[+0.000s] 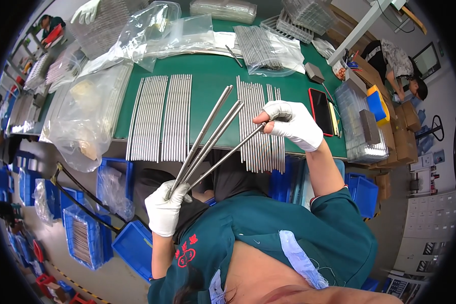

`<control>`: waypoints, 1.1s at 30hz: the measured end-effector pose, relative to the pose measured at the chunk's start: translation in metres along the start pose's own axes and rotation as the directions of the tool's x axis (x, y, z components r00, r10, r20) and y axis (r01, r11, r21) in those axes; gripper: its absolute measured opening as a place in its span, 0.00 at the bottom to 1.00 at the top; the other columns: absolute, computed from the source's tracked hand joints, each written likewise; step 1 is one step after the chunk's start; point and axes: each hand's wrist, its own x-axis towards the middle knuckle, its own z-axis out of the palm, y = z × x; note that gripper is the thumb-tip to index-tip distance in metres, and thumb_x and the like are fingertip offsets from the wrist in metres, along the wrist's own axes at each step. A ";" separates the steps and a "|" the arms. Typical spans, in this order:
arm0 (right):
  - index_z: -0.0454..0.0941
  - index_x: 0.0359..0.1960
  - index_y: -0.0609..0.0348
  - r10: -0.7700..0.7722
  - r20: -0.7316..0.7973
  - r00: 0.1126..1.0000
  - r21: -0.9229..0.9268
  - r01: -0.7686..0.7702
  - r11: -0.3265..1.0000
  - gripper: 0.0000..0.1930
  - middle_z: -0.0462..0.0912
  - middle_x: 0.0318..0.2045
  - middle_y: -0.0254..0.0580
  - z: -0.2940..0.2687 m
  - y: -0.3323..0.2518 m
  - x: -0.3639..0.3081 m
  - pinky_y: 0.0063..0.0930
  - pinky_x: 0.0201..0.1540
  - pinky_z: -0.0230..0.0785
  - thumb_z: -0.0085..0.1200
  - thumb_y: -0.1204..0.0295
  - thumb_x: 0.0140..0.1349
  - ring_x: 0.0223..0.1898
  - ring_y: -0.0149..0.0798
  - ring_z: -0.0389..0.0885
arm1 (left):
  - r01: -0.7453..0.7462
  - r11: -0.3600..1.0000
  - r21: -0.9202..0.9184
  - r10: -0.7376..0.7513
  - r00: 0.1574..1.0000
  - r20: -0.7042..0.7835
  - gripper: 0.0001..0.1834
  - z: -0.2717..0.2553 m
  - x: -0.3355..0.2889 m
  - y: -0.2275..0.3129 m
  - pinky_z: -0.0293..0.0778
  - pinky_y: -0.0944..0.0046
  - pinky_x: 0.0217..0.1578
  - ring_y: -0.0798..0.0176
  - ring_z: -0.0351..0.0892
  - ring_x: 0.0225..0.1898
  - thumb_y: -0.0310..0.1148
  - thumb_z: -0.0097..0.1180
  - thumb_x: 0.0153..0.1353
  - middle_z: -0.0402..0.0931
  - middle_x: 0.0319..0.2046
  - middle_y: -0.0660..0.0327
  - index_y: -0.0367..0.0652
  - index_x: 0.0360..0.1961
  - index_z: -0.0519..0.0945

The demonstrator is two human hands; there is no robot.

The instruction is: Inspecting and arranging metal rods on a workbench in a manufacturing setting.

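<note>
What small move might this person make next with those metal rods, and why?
Probably drawing the single rod clear of the other held rods: the right hand pinches its upper end, angled apart from them, while its lower end meets the left hand, which grips the others.

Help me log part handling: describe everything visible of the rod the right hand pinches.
The rod is thin, straight and silvery grey, apparently metal. Its upper end sits between thumb and finger of the right hand; its lower end runs into the left hand, which also grips other rods. It slants up to the right, spread apart from those, and in view crosses the front edge of the green table. Its lower tip is hidden.
</note>
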 end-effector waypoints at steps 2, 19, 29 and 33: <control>0.78 0.32 0.65 0.002 0.012 1.000 0.012 -0.002 1.000 0.12 0.74 0.28 0.36 0.000 0.000 -0.002 0.18 0.34 0.67 0.61 0.76 0.44 0.31 0.28 0.73 | 0.007 1.000 0.009 -0.007 1.000 0.001 0.07 -0.001 0.000 0.001 0.67 0.75 0.23 0.73 0.71 0.19 0.26 0.55 0.52 0.74 0.17 0.62 0.31 0.29 0.77; 0.77 0.33 0.64 -0.055 0.073 0.996 0.115 0.047 0.992 0.14 0.78 0.30 0.38 0.000 0.029 -0.004 0.20 0.36 0.68 0.61 0.70 0.46 0.31 0.28 0.75 | 0.080 0.996 0.024 -0.080 0.997 -0.009 0.07 -0.003 -0.001 -0.003 0.67 0.75 0.23 0.73 0.73 0.19 0.28 0.54 0.54 0.75 0.18 0.61 0.33 0.29 0.78; 0.78 0.30 0.65 -0.018 0.017 1.000 0.008 0.018 1.000 0.12 0.75 0.27 0.39 0.003 0.014 -0.008 0.21 0.33 0.66 0.62 0.74 0.43 0.31 0.31 0.73 | 0.044 0.999 0.021 -0.044 0.999 -0.017 0.08 -0.001 0.000 -0.008 0.67 0.75 0.23 0.73 0.73 0.19 0.28 0.55 0.53 0.76 0.18 0.61 0.33 0.29 0.78; 0.76 0.29 0.65 -0.058 0.029 0.998 -0.034 0.059 0.998 0.11 0.74 0.26 0.38 -0.003 0.008 -0.006 0.22 0.32 0.66 0.61 0.72 0.45 0.29 0.30 0.73 | 0.037 0.999 -0.016 -0.036 0.999 0.028 0.08 0.001 -0.002 -0.006 0.68 0.75 0.23 0.72 0.73 0.19 0.29 0.54 0.54 0.76 0.20 0.61 0.33 0.30 0.78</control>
